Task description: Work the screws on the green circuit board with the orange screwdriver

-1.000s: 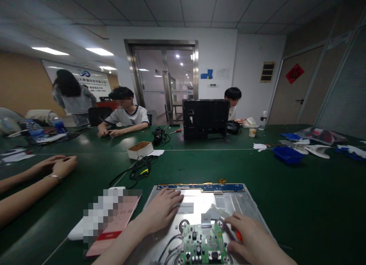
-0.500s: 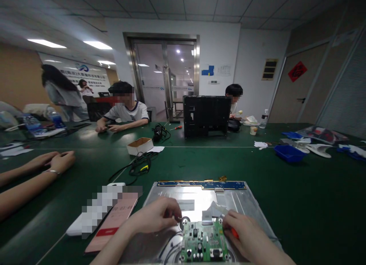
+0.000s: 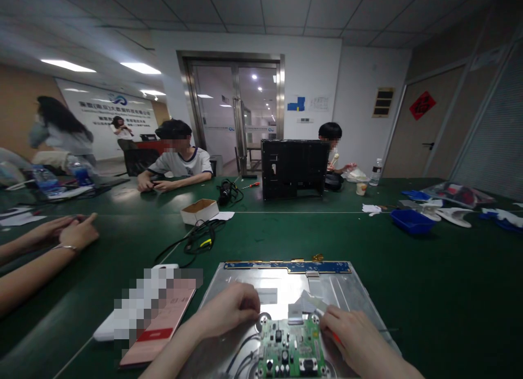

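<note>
Left hand (image 3: pixel 232 309) curled by far-left corner of green circuit board (image 3: pixel 293 343); can't tell if pinching. Right hand (image 3: pixel 352 331) grips orange-handled tool (image 3: pixel 336 338); a slip could nick nearby ribbon cable (image 3: pixel 295 312).

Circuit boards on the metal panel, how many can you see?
2: a green circuit board between the left hand and right hand, and a long blue circuit board along the far edge of the metal panel. Others could be hidden.

Right hand (image 3: pixel 352 333) concealed most of the red object (image 3: pixel 336 338); the view's near edge cut off the metal panel (image 3: pixel 347 293); pixelation obscured the white object (image 3: pixel 137 300) at near left
</note>
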{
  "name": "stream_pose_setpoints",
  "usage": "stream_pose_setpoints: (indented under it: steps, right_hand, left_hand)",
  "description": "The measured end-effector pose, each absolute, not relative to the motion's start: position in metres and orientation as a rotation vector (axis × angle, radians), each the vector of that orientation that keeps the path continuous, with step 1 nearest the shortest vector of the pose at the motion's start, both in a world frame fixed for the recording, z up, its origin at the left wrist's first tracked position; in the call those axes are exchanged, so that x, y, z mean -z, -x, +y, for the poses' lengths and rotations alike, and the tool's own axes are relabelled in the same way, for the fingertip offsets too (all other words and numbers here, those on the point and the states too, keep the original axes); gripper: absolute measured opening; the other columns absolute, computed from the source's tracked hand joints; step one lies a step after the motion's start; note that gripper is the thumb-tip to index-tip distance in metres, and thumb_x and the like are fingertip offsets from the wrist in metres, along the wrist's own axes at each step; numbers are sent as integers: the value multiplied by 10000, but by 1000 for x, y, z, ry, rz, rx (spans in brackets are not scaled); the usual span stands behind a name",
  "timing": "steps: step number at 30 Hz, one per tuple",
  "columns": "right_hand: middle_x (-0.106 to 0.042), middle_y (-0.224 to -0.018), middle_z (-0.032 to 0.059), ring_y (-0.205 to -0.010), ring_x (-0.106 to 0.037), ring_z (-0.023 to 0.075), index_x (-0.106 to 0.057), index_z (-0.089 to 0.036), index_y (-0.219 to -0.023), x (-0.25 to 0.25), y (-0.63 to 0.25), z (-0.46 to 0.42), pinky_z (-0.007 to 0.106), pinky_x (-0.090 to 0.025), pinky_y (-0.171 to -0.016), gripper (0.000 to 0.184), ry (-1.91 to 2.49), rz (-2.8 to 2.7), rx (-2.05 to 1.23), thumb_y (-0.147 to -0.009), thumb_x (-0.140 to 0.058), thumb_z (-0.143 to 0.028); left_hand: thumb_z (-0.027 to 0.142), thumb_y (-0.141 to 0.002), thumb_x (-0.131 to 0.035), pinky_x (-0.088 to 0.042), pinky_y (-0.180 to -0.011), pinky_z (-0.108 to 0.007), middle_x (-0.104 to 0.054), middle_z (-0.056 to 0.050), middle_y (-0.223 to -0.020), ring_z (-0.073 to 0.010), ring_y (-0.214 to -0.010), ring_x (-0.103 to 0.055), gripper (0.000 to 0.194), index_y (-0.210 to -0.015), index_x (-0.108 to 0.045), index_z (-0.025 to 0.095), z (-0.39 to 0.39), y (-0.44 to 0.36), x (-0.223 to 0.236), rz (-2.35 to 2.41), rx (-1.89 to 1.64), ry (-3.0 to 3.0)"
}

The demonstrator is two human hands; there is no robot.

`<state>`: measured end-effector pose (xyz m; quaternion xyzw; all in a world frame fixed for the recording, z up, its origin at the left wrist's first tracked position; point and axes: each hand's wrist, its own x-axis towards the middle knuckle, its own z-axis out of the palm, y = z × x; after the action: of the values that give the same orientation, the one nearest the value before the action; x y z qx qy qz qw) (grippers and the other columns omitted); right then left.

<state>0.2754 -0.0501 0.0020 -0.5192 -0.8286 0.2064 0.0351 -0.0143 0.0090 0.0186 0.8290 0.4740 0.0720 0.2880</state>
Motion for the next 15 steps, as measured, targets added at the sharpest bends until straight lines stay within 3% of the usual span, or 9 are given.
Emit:
stream_pose_setpoints:
  steps: [8, 12, 15]
  right_hand:
    - [-660, -1088, 81, -898, -642, 241, -655, -190, -1064, 3, -278, -48, 385, -487, -757, 362, 1563, -2649, -481, -774, -514, -26]
    - [-660, -1083, 58, -922, -630, 228, -656, -208, -1068, 0, -282, -42, 357, -471, -776, 393, 1552, -2600, -506, -739, -562, -13]
    - [-668, -1028, 46, -892, -629, 206, -667, -201, -1000, -10, -275, -33, 329, -454, -757, 320, 1550, -2540, -419, -800, -503, -12]
  left_hand:
    - [246, -843, -538, -405, -688, -268, -662, -43, -848, -183, -756, -567, 149, -864, -665, 171, 13, 4, -11, 1406, -393, -2287]
    - [263, -820, -550, -404, -662, -258, -649, -30, -819, -174, -732, -562, 156, -826, -670, 164, 12, 12, -22, 1388, -380, -2247]
    - [275, -774, -587, -399, -625, -243, -619, -7, -756, -163, -701, -550, 150, -797, -692, 170, 9, 20, -32, 1283, -262, -2216]
